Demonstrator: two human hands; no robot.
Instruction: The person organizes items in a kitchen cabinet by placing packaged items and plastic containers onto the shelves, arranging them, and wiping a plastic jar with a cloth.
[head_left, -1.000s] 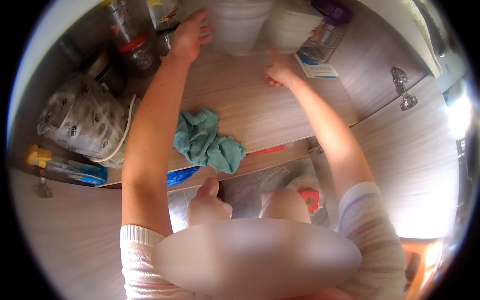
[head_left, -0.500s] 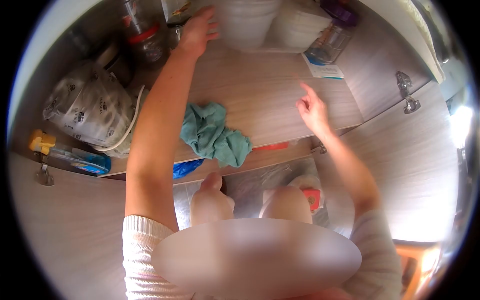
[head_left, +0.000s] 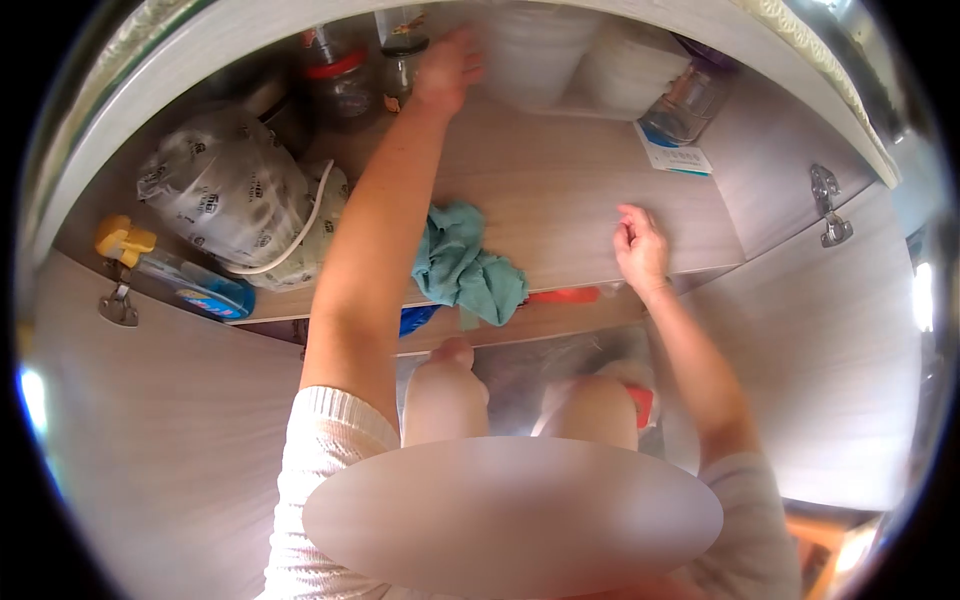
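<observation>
My left hand [head_left: 447,72] reaches deep into a cabinet with its fingers apart. It is beside a tall white plastic container [head_left: 530,55], and nothing shows in its grasp. To its left stand a clear jar [head_left: 400,72] and a red-lidded jar [head_left: 338,85]. My right hand [head_left: 642,245] is at the front part of the shelf [head_left: 560,170], its fingers curled in and holding nothing visible. A crumpled teal cloth [head_left: 465,265] lies between my arms and hangs over the shelf's front edge.
At left are a pot-shaped thing wrapped in printed plastic [head_left: 235,195] and a yellow-capped bottle [head_left: 185,280]. White stacked boxes [head_left: 635,70], a clear jar [head_left: 690,105] and a card [head_left: 675,155] are at back right. Cabinet doors [head_left: 810,350] stand open on both sides.
The view has shifted, so the shelf sits further right and the cabinet's top edge shows. My left hand stays near the white container. My right index finger, stretched before, has curled in.
</observation>
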